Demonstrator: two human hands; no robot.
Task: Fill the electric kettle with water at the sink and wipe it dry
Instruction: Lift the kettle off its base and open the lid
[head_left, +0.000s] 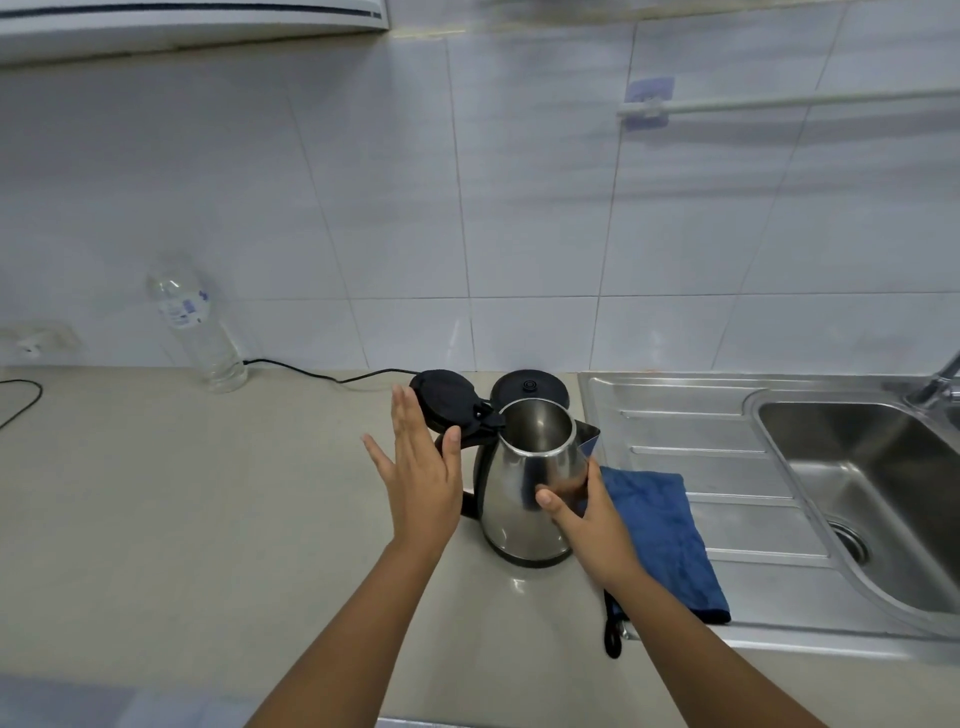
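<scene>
A steel electric kettle (519, 499) stands on the beige counter (182, 519) with its black lid (444, 397) flipped open to the left. My right hand (582, 519) grips the kettle's body on its right side, thumb across the front. My left hand (421, 467) is open and flat just left of the kettle, beside the lid and black handle, thumb near the hinge. The kettle's round black base (530, 387) sits behind it. A blue cloth (670, 535) lies on the drainboard to the right. The steel sink (883, 493) is at the far right.
A clear plastic bottle (195, 322) stands by the tiled wall at the left. The base's black cord (322, 374) runs along the back of the counter. The tap (940, 384) rises at the right edge. A rail (779, 104) hangs on the wall.
</scene>
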